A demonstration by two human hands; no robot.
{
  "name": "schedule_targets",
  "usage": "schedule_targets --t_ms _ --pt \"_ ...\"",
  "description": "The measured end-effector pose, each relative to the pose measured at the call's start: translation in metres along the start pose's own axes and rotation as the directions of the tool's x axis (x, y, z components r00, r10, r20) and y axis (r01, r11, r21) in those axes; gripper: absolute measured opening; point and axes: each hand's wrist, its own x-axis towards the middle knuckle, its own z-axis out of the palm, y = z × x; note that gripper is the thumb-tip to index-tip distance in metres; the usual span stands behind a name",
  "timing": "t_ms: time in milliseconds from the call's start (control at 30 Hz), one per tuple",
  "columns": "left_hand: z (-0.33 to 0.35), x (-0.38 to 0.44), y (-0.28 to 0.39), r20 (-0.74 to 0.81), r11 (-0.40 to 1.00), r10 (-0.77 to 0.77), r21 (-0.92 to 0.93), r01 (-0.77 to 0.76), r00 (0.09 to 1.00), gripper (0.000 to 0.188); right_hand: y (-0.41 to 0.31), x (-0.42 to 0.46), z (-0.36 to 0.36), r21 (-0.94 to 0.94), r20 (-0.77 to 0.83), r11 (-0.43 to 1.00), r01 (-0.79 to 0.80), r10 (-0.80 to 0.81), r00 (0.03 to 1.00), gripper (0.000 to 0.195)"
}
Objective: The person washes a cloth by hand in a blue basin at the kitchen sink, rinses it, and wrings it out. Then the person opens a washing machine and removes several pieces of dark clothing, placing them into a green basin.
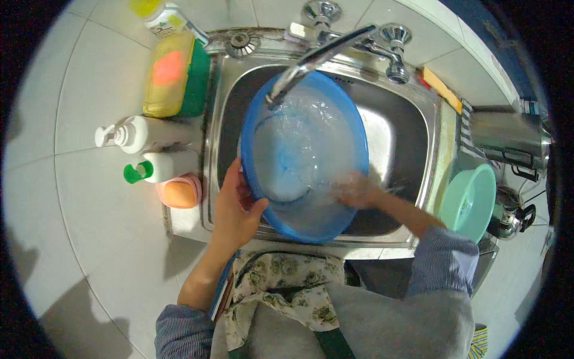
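A blue plastic basin [361, 143] stands tilted in the stainless steel sink [406, 134], holding cloudy, rippling water [291, 157]. My left hand [237, 211] grips its rim at the lower left, with the thumb over the edge and the fingers around the outer side. At the basin's lower right, my right hand [358, 190] is motion-blurred near the inner wall. Its fingers cannot be made out, nor whether they hold anything. Over the far part of the basin reaches the chrome faucet spout [323, 51].
Left of the sink stand a large sponge-coloured container [166, 76], a white pump bottle [139, 133], a green-capped bottle [163, 167] and a pink soap dish [179, 192]. A mint-green bowl [468, 202], a steel pot [502, 134] and a kettle [506, 213] are on the right.
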Motion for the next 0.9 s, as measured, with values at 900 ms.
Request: schedule_targets --t_ms 900 --pt "0.007 -0.004 -0.001 -0.005 0.986 -0.029 0.163 0.029 1.0 0.077 0.017 0.217 -0.155 0.18 -0.05 0.977 -0.11 0.121 0.991 0.028"
